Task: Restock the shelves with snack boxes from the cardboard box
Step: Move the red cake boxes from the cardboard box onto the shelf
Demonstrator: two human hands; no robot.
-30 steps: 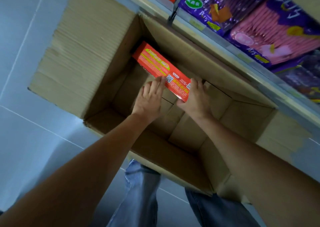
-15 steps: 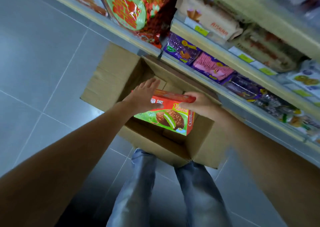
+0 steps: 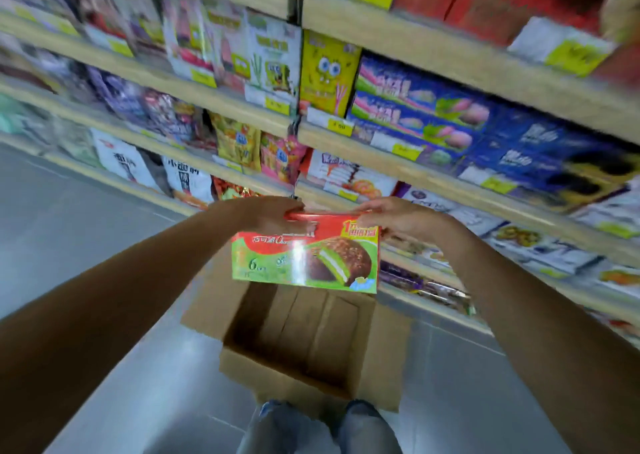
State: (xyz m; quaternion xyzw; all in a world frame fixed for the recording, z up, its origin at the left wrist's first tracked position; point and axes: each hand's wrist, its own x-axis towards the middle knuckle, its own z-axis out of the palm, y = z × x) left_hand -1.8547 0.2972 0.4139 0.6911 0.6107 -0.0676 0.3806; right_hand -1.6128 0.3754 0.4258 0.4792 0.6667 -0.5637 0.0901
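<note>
A red and green snack box with a chocolate pie picture hangs in the air above the open cardboard box. My left hand grips its upper left edge and my right hand grips its upper right edge. The box's printed face is turned toward me. The cardboard box stands on the floor in front of my legs, and I see nothing on its bare bottom. Wooden shelves full of snacks rise just behind the held box.
Several shelf tiers hold snack bags on the left and blue, white and yellow boxes on the right, with yellow price tags on the edges. Grey tiled floor spreads to the left. My jeans-clad legs stand against the carton's near side.
Both hands took the snack box from the bottom of the carton and lifted it up to the level of the lower shelves. My view tilted up from the carton to the shelves.
</note>
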